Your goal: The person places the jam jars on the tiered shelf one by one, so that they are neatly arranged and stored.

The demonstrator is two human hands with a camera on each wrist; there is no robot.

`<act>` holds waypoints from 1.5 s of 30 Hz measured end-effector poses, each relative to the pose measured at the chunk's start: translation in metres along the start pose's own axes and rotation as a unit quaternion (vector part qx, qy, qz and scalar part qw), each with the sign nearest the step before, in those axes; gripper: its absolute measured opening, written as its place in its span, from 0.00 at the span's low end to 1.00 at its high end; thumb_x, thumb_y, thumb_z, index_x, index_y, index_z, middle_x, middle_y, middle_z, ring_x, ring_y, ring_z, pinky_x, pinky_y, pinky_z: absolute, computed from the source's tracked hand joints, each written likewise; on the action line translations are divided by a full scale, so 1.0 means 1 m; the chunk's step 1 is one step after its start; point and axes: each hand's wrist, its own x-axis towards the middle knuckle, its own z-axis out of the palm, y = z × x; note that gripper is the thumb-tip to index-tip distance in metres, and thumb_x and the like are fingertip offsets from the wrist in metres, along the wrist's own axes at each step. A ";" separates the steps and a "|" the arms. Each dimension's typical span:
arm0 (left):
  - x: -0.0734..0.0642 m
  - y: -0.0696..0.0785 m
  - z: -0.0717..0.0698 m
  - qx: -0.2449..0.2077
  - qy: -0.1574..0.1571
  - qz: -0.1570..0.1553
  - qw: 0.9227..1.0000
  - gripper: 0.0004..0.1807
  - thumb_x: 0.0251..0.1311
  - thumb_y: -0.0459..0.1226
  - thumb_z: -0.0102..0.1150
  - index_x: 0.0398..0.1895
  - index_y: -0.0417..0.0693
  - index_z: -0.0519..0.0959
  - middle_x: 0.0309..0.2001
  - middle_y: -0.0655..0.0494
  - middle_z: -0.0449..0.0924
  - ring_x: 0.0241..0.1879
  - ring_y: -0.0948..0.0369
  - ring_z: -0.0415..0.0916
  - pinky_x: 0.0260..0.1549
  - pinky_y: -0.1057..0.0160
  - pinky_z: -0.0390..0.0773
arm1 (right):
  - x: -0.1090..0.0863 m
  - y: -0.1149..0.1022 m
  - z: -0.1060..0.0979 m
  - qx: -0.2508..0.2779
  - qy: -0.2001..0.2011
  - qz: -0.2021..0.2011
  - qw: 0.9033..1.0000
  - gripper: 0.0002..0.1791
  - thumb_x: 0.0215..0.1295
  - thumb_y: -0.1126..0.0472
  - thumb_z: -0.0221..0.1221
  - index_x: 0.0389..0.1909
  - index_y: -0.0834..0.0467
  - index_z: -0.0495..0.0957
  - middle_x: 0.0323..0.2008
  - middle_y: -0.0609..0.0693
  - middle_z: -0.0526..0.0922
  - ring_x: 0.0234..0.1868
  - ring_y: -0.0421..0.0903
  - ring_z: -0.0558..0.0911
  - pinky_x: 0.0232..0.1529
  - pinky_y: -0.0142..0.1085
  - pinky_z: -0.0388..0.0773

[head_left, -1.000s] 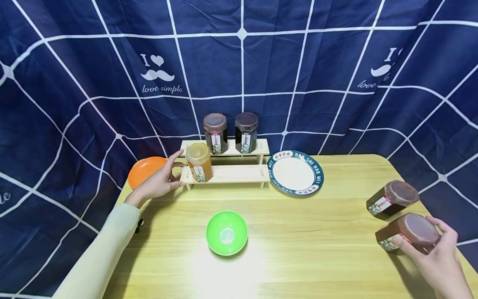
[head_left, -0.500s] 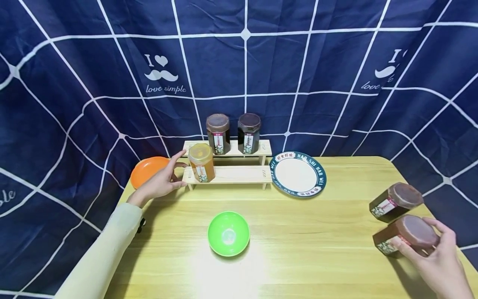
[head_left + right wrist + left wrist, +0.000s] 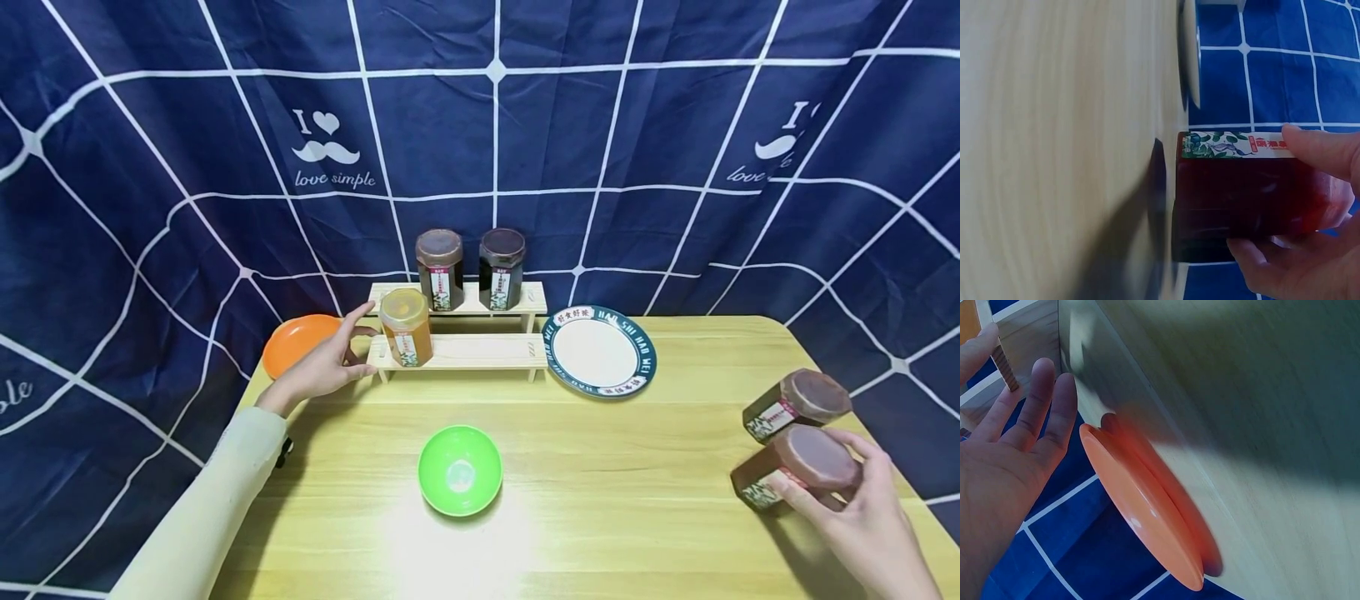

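At the right of the head view my right hand [image 3: 862, 508] grips a dark red hexagonal jar [image 3: 776, 477] between thumb and fingers. In the right wrist view the jar [image 3: 1241, 197] has a floral label, and a narrow gap seems to part its base from the table. A similar jar [image 3: 795, 408] stands just behind. On the left, my left hand [image 3: 326, 362] pinches the left end of the lower board of a two-tier wooden rack [image 3: 487, 350]. Its thumb and one finger touch the board end [image 3: 1004, 367]. An amber jar [image 3: 408, 333] stands there.
Two dark jars, one left [image 3: 441, 275] and one right [image 3: 501, 275], stand on the upper tier. An orange plate [image 3: 296, 343] lies behind the left hand. A blue-rimmed plate [image 3: 600, 354] sits right of the rack; a green bowl [image 3: 459, 471] stands in front. Behind hangs a blue curtain [image 3: 555, 133].
My right hand has moved a little to the left and away from me with the jar in its grip. The left hand stays at the rack. The head view has shifted slightly.
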 end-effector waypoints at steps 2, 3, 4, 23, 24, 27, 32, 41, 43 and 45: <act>0.000 0.000 0.000 0.002 0.000 -0.001 1.000 0.59 0.68 0.25 0.72 0.90 0.54 0.41 0.71 0.30 0.73 0.34 0.52 0.83 0.39 0.55 0.82 | 0.001 -0.004 0.003 0.019 -0.004 0.001 1.000 0.52 0.57 0.79 0.76 0.75 0.43 0.61 0.51 0.30 0.76 0.45 0.22 0.79 0.40 0.18 0.76; 0.000 0.000 0.000 0.002 0.000 -0.001 1.000 0.59 0.68 0.25 0.72 0.90 0.54 0.41 0.71 0.30 0.73 0.33 0.52 0.82 0.39 0.56 0.82 | 0.001 -0.006 0.005 0.035 -0.007 0.001 0.999 0.52 0.58 0.80 0.75 0.75 0.44 0.61 0.52 0.31 0.76 0.46 0.22 0.80 0.40 0.18 0.77; 0.000 0.000 0.000 0.002 0.001 -0.001 1.000 0.59 0.68 0.25 0.72 0.90 0.54 0.41 0.71 0.30 0.73 0.33 0.52 0.82 0.38 0.56 0.82 | 0.001 -0.007 0.007 0.051 -0.010 0.003 0.999 0.52 0.58 0.82 0.73 0.74 0.42 0.60 0.53 0.32 0.75 0.47 0.22 0.81 0.41 0.19 0.78; 0.000 0.001 0.000 -0.004 0.000 0.005 1.000 0.59 0.68 0.25 0.72 0.90 0.52 0.41 0.70 0.30 0.74 0.33 0.52 0.81 0.38 0.55 0.81 | 0.016 -0.040 0.029 0.050 -0.044 -0.022 0.998 0.54 0.58 0.79 0.76 0.80 0.49 0.59 0.57 0.39 0.72 0.50 0.26 0.80 0.43 0.20 0.78; 0.000 0.001 0.000 -0.003 0.000 0.005 1.000 0.59 0.68 0.25 0.72 0.90 0.53 0.42 0.70 0.30 0.74 0.33 0.53 0.81 0.37 0.56 0.81 | 0.019 -0.043 0.031 0.053 -0.046 -0.025 0.997 0.54 0.58 0.79 0.76 0.80 0.50 0.59 0.58 0.39 0.73 0.50 0.26 0.80 0.44 0.20 0.78; 0.000 0.001 0.000 -0.002 0.001 0.004 1.000 0.59 0.68 0.25 0.72 0.90 0.53 0.42 0.70 0.30 0.74 0.33 0.53 0.81 0.37 0.56 0.81 | 0.024 -0.050 0.036 0.061 -0.050 -0.036 0.996 0.54 0.58 0.80 0.75 0.80 0.53 0.59 0.59 0.40 0.73 0.50 0.27 0.81 0.46 0.20 0.78; 0.001 0.001 0.000 0.004 0.002 0.006 1.000 0.58 0.68 0.25 0.72 0.90 0.53 0.42 0.70 0.30 0.74 0.33 0.52 0.81 0.38 0.55 0.81 | 0.033 -0.063 0.042 0.071 -0.059 -0.046 0.995 0.54 0.59 0.79 0.76 0.80 0.53 0.58 0.60 0.42 0.72 0.52 0.29 0.80 0.48 0.19 0.76; 0.001 0.002 0.001 0.007 0.002 0.007 1.000 0.58 0.69 0.26 0.72 0.90 0.54 0.41 0.70 0.31 0.74 0.33 0.53 0.82 0.39 0.54 0.82 | 0.054 -0.081 0.057 0.076 -0.081 -0.061 0.992 0.52 0.60 0.76 0.77 0.80 0.57 0.58 0.58 0.50 0.75 0.52 0.30 0.81 0.50 0.20 0.76; 0.001 0.001 0.001 0.004 0.001 0.006 1.000 0.58 0.69 0.26 0.72 0.90 0.53 0.41 0.70 0.30 0.74 0.33 0.53 0.82 0.38 0.55 0.81 | 0.058 -0.084 0.063 0.078 -0.083 -0.062 0.992 0.53 0.60 0.75 0.77 0.80 0.58 0.57 0.59 0.53 0.75 0.53 0.30 0.80 0.50 0.19 0.76; 0.000 0.001 0.001 0.003 0.001 0.005 1.000 0.58 0.68 0.25 0.72 0.89 0.53 0.42 0.70 0.30 0.74 0.33 0.53 0.81 0.38 0.56 0.81 | 0.062 -0.089 0.068 0.083 -0.086 -0.064 0.991 0.53 0.60 0.75 0.77 0.81 0.59 0.57 0.61 0.56 0.75 0.54 0.31 0.80 0.51 0.20 0.75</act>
